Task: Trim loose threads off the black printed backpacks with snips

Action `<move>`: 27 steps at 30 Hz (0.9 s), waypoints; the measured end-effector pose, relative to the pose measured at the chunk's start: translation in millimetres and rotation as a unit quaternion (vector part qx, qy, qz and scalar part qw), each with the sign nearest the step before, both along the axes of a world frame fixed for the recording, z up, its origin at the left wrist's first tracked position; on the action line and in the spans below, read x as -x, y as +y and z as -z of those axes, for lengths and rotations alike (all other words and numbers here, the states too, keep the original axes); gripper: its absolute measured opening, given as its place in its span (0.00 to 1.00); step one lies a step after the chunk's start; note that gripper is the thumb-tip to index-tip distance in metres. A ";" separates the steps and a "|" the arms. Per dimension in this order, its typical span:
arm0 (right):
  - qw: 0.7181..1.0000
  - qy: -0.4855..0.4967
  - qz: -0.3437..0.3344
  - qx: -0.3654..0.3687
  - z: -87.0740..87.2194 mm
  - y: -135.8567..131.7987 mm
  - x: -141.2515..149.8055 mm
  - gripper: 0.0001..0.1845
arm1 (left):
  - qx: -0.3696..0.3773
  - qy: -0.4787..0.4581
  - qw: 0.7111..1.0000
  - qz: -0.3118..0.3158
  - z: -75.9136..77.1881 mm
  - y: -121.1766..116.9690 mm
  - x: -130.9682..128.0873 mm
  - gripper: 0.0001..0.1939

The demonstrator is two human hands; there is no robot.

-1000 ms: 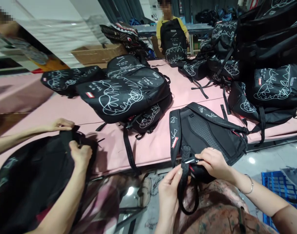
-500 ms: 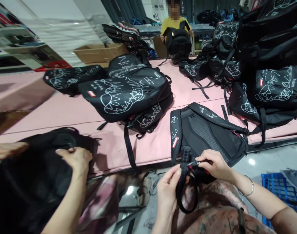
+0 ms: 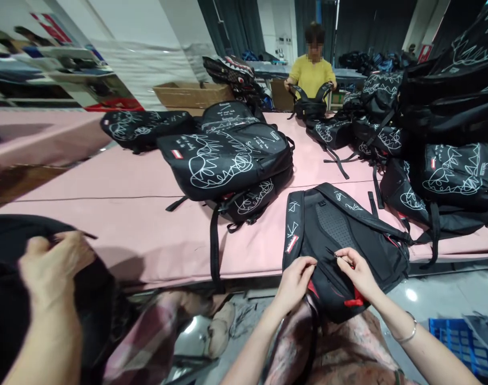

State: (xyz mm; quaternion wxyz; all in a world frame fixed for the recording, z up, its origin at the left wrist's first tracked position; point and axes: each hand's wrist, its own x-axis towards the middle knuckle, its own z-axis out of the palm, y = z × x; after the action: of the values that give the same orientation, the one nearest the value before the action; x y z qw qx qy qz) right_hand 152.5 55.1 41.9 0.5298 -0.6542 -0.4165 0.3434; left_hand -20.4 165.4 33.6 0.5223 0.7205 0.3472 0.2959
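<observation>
A black backpack (image 3: 335,230) with white scribbled straps lies with its back panel up at the table's near edge. My left hand (image 3: 295,282) pinches its black fabric by the lower left edge, thumb and fingers together. Small dark thread snips (image 3: 331,251) are held in my right hand (image 3: 358,274), fingers closed round them, with the points above the back panel. A red piece of fabric (image 3: 356,298) shows at the bag's lower edge, below my right hand. The snips' handles are mostly hidden by my fingers.
A co-worker's hand (image 3: 55,262) is on another black bag (image 3: 11,240) at the left. Printed backpacks (image 3: 227,160) are stacked on the pink table (image 3: 147,224), with more piled at right. Opposite, a person in yellow (image 3: 314,75) handles a bag. A blue crate (image 3: 454,342) stands low right.
The snips have moved from the webbing strap to above the back panel. My left hand has let go of the strap loop and pinches the bag's edge. The view has shifted.
</observation>
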 end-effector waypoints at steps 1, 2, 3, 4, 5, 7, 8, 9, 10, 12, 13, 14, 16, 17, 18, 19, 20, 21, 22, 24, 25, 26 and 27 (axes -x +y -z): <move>1.000 -0.008 0.005 0.004 5.2 0.8 -2.2 0.17 | -0.024 0.017 1.000 -0.010 6.3 6.3 -3.5 0.08; 1.000 -0.014 0.011 0.008 10.6 1.3 -4.4 0.18 | -0.044 0.036 0.998 -0.034 12.3 14.5 -5.4 0.08; 1.000 -0.020 0.018 0.013 15.8 1.6 -6.5 0.18 | -0.059 0.057 0.994 -0.067 17.9 23.8 -6.3 0.10; 0.999 -0.024 0.025 0.017 20.5 1.8 -8.2 0.18 | -0.069 0.076 0.990 -0.095 22.9 33.3 -6.8 0.12; 0.999 -0.028 0.028 0.020 24.2 2.2 -9.3 0.19 | -0.076 0.093 0.986 -0.114 27.1 42.0 -7.8 0.13; 0.999 -0.036 0.030 0.022 28.0 3.8 -9.7 0.19 | -0.091 0.117 0.981 -0.122 33.0 53.8 -13.6 0.13; 0.998 -0.042 0.028 0.021 28.1 5.2 -9.2 0.18 | -0.099 0.126 0.980 -0.119 35.0 56.2 -18.8 0.12; 0.998 -0.050 0.026 0.021 27.2 6.9 -8.3 0.18 | -0.107 0.136 0.978 -0.116 36.6 56.7 -25.3 0.12; 0.998 -0.058 0.023 0.021 25.5 8.9 -7.4 0.18 | -0.114 0.147 0.976 -0.116 38.0 55.6 -32.5 0.11; 0.997 -0.077 0.017 0.025 20.4 12.9 -6.4 0.17 | -0.123 0.172 0.970 -0.124 40.9 51.4 -46.1 0.09; 0.996 -0.089 0.010 0.028 17.2 14.8 -6.5 0.16 | -0.126 0.183 0.966 -0.129 42.5 49.4 -51.2 0.08; 0.994 -0.104 0.002 0.032 13.7 16.7 -7.1 0.16 | -0.129 0.192 0.963 -0.135 44.3 47.9 -54.7 0.08; 0.987 -0.156 -0.019 0.043 6.0 21.0 -9.5 0.14 | -0.136 0.199 0.960 -0.139 48.3 46.6 -56.6 0.09; 0.978 -0.199 -0.030 0.049 2.0 23.8 -10.9 0.12 | -0.140 0.198 0.960 -0.137 50.5 46.6 -55.6 0.09; 0.965 -0.253 -0.040 0.055 -2.0 27.3 -12.2 0.11 | -0.143 0.194 0.961 -0.135 52.7 46.9 -53.8 0.09; 0.944 -0.320 -0.052 0.065 -5.7 31.5 -13.0 0.09 | -0.144 0.189 0.962 -0.134 54.8 47.3 -51.9 0.09; 0.916 -0.388 -0.067 0.075 -8.9 36.5 -13.4 0.08 | -0.145 0.184 0.963 -0.135 56.8 47.6 -50.1 0.09; 0.886 -0.449 -0.082 0.086 -11.6 42.1 -13.1 0.06 | -0.143 0.179 0.963 -0.139 58.6 47.8 -48.7 0.09; 0.858 -0.496 -0.096 0.095 -13.5 48.2 -12.3 0.06 | -0.140 0.175 0.964 -0.146 60.0 48.0 -47.9 0.09; 0.821 -0.548 -0.118 0.108 -15.6 60.6 -9.4 0.05 | -0.130 0.168 0.964 -0.162 61.8 48.1 -47.7 0.09; 0.814 -0.557 -0.124 0.110 -15.8 66.4 -7.6 0.05 | -0.125 0.165 0.964 -0.167 62.0 48.0 -48.0 0.09; 0.810 -0.562 -0.129 0.110 -15.6 71.6 -5.9 0.05 | -0.120 0.160 0.965 -0.171 61.9 48.0 -48.4 0.09; 0.804 -0.569 -0.135 0.111 -15.2 76.2 -4.3 0.05 | -0.116 0.155 0.966 -0.172 61.4 47.9 -48.7 0.09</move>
State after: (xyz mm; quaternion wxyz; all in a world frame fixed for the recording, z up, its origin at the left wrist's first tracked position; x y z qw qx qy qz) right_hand 156.8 131.3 57.1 0.0702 -0.7238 -0.6861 0.0215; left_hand 28.3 213.3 -27.8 0.3164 0.7423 0.5062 0.3044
